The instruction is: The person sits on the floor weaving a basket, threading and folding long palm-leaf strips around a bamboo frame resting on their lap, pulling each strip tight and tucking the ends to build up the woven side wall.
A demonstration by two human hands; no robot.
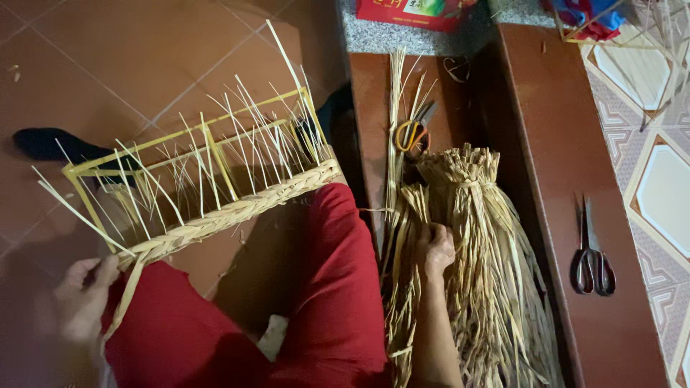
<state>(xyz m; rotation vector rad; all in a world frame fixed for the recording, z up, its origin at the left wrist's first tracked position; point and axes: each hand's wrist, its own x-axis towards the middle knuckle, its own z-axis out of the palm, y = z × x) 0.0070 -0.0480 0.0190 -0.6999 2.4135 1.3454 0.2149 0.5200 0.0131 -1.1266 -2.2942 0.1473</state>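
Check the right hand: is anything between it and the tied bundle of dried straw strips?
Nothing visible. The right hand already rests on the dried straw bundle, fingers among the strips. The orange-handled scissors lie beyond the bundle's tied top. The left hand holds the braided end of the yellow frame.

Single head camera, looking steeply down, close over lap and floor.
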